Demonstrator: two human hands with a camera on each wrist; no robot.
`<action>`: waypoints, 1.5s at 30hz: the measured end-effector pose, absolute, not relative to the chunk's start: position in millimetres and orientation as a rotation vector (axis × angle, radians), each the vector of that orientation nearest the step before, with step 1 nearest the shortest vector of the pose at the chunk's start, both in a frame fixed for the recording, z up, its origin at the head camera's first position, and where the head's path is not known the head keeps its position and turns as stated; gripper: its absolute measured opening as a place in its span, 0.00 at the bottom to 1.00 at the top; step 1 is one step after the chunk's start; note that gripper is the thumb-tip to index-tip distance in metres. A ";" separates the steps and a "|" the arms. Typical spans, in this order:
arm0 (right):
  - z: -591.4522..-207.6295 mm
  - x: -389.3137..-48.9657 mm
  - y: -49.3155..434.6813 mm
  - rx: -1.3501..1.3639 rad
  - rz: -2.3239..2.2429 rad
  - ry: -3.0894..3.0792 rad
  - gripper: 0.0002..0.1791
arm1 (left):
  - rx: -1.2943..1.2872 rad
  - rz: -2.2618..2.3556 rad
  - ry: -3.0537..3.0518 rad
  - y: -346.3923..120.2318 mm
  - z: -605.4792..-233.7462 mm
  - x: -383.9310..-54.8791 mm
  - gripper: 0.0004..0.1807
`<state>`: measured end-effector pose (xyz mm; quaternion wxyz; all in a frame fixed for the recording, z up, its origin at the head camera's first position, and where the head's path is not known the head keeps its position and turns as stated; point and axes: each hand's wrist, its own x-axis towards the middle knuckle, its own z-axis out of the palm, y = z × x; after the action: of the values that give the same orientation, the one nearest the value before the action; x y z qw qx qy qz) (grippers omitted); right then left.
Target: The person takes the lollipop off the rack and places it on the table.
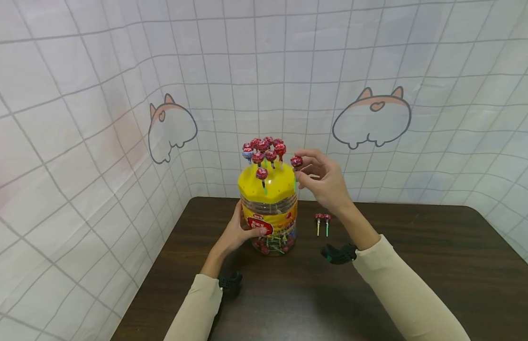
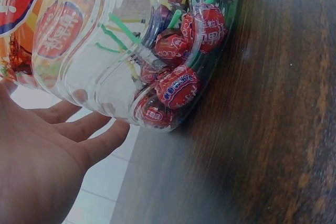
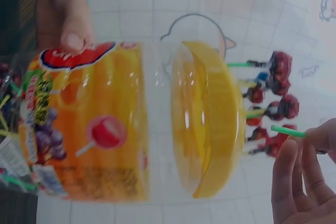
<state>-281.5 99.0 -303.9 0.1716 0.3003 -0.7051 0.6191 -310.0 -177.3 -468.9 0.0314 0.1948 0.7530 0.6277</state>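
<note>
So the jar (image 1: 278,222) is standing upright on the dark table (image 1: 417,274), yellow lid (image 1: 274,190) on top, with a bunch of lollipops (image 1: 261,174) poking up out of it, heads in the air. They're nearly all red, plus one blue one (image 1: 247,154) at the lid's left edge. The left hand (image 1: 237,233) is wrapped around the jar's left side, thumb on the front label and fingers round the back, so it's only open about as wide as the jar. The right hand (image 1: 327,182) is up at the lid's right edge, thumb and finger pinched on the green stick of a red lollipop (image 1: 296,162), head up, stick end down. The right wrist view is kinda washed out, but that stick end looks clear of the lid to me. Two more lollipops (image 1: 319,217) lie side by side on the table to the right of the jar, near it and not touching. Inside the jar there's a pile of red candies (image 2: 178,85) at the bottom with green and yellow sticks. Behind the jar hangs a white grid cloth (image 1: 264,57) with cartoon animal butts (image 1: 372,121) on it lol.
</note>
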 end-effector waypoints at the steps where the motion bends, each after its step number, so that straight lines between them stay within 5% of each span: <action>1: -305.9 -281.5 101.6 0.852 1.766 -2.001 0.23 | 0.596 1.934 2.323 -177.7 -469.3 -309.8 0.61; 45: -435.0 -315.9 210.4 0.410 1.850 -2.346 0.27 | 0.591 1.933 2.312 -178.1 -468.2 -310.0 0.60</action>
<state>-315.9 210.4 -435.0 0.0628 0.1356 -0.7765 0.6121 -310.0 -178.1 -468.2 0.0352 0.1922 0.7524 0.6291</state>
